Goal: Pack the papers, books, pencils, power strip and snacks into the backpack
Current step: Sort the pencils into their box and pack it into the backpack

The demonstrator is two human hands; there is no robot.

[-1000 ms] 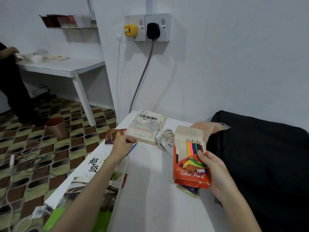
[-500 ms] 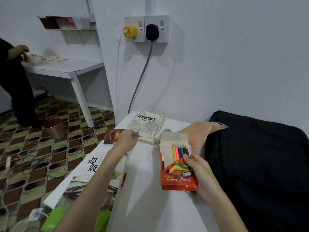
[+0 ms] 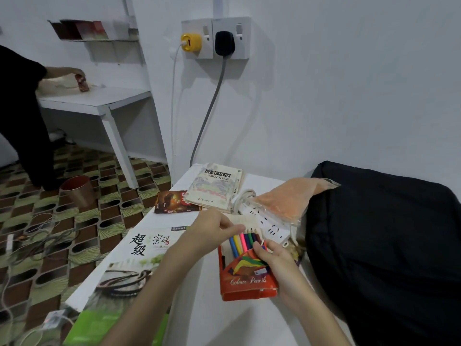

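My right hand (image 3: 277, 262) grips an open orange colour pencil box (image 3: 245, 279) low over the white table (image 3: 224, 320). My left hand (image 3: 214, 228) reaches over its top and pinches a blue pencil (image 3: 233, 245) standing among the others in the box. Behind them lie a white power strip (image 3: 265, 222) with coiled cord, a pale book (image 3: 217, 188), a brown chocolate snack packet (image 3: 174, 202) and a clear bag of orange snacks (image 3: 289, 198). A large printed paper (image 3: 139, 260) lies under my left forearm. The black backpack (image 3: 374, 233) sits at the right.
A wall socket (image 3: 215, 37) holds a yellow and a black plug, with cables running down behind the table. Another person (image 3: 22, 116) stands at a white desk (image 3: 99, 101) on the left. A copper bin (image 3: 77, 189) and loose cables lie on the patterned floor.
My left hand lifted a blue pencil from beside the book and carried it right to the pencil box. My right hand lowered the box toward the table.
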